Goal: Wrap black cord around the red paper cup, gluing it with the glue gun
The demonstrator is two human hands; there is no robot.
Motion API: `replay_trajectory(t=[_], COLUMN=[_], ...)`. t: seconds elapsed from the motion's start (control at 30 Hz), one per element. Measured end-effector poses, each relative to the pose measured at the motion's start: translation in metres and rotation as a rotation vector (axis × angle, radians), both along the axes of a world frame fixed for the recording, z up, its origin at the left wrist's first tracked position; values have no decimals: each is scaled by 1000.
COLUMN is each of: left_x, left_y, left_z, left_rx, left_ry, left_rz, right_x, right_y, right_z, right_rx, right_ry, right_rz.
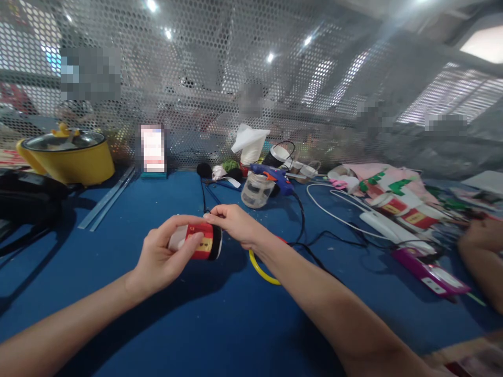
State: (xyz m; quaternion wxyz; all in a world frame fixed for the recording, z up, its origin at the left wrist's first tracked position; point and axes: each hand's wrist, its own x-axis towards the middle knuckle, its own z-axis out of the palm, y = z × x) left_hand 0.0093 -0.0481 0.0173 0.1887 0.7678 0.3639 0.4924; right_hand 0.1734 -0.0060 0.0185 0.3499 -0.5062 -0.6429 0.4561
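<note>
Just below the frame's centre, the left hand [159, 259] clamps a red-and-white cylindrical paper cup [204, 244] sideways over the blue desk [231, 335]; the right hand [232, 222] pinches a thin black strand [204, 196] by its black-banded end. Looks like winding; another turn would call for steady tension.

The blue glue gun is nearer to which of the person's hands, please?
Right: the right hand is in front and left of the glue gun; the left hand, holding a red-banded cylinder, is farther left.

no readable text, cup label [206, 243] illegible
</note>
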Motion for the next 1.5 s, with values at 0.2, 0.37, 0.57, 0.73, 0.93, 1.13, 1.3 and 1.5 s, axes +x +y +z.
replay_trajectory(t=[0.2,0.37,0.57,0.73,0.93,1.13,1.3,1.5], left_x=[0,2,1,-2,0,3,6,8], left_y=[2,0,4,7,9,15,14,11], left_z=[-1,7,10,2,8,7,0,-1], left_rx=[-24,-83,-67,-11,-272,-693,-627,-539], left_ry=[-21,-86,-138,-61,-74,-278,-235,-122], left_rz=[23,14,65,15,-195,-239,-166,-235], right_x=[-6,-9,12,11,9,6,10,9], right_y=[-2,2,1,-22,-38,-50,-46,-43], right_z=[0,-7,17,27,9,0,-4,0], right_rx=[-150,-69,124,-146,-37,223,335,232], right_ry=[190,67,-71,162,293,-24,-39,-7], right_rz=[18,-72,-221,66,-17,31,-153,45])
